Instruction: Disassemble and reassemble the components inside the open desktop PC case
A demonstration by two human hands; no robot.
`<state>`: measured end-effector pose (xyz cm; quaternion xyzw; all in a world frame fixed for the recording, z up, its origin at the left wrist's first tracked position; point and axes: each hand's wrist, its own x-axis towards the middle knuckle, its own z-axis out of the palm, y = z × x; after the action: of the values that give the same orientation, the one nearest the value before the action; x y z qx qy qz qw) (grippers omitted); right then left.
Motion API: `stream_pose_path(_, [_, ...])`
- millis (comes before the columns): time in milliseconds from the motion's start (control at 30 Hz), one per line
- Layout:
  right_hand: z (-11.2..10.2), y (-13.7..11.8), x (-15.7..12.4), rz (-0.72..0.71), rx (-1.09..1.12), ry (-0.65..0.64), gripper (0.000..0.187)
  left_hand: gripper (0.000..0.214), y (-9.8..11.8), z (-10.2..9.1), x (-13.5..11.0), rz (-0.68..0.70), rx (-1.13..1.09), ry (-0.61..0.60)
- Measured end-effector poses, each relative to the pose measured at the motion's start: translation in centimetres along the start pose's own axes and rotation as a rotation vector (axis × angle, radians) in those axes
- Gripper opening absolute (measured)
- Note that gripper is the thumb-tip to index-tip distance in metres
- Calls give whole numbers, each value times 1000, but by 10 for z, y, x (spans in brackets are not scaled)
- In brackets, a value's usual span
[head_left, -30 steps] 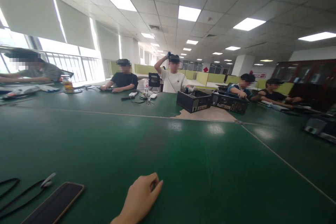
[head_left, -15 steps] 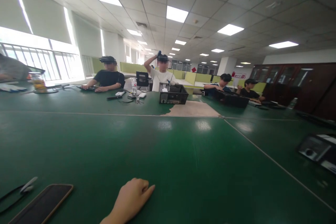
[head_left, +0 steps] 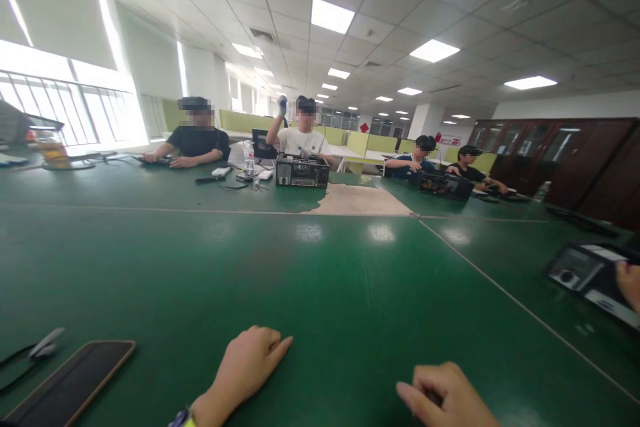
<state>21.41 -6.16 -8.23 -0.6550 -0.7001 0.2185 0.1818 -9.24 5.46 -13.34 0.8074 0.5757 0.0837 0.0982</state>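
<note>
My left hand point(head_left: 245, 363) rests on the green tabletop point(head_left: 310, 280). Its fingers are curled in and the thumb points to the right; nothing shows in it. At the lower right, my right hand point(head_left: 447, 393) is over the same surface with fingers bent in and the thumb towards the left. A dark gap shows between thumb and fingers, with no object visible there. Left of my left hand lies a dark phone point(head_left: 75, 383) with a light brown edge. Beside the phone is a black cable with a pale clip-like piece point(head_left: 47, 343).
Another person's hand point(head_left: 629, 283) touches a black-and-silver box-shaped device point(head_left: 583, 277) at right. Across the table, several people work; black computer cases point(head_left: 303, 173) stand before some of them. A bare beige patch point(head_left: 357, 200) breaks the green covering.
My right hand has come into view at the lower right. Another person's hand has appeared on the device at right. The black case opposite has shifted left and turned. My left hand stays put.
</note>
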Motion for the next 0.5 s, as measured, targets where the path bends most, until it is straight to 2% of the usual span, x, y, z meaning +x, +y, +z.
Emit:
stream_pose_path(167, [39,-24,26,-23,90,-12,40,48,1,-1,0,-8,-6,-4])
stream_pose_path(267, [47,-37,29,-3,25,16,34,48,1,-1,0,-15,3,-3])
stream_pose_path(333, [39,-36,27,-29,-34,30,29,48,1,-1,0,-17,3,-8])
stream_pose_path(400, [20,-25,23,-59,-61,42,25,48,1,-2,0,-16,-4,-13])
stream_pose_path(433, [8,-15,21,-54,-63,58,27,48,2,-2,0,-15,-7,-14])
stream_pose_path(500, [-21,13,19,7,-82,101,42,49,2,-3,1,-17,-11,-16])
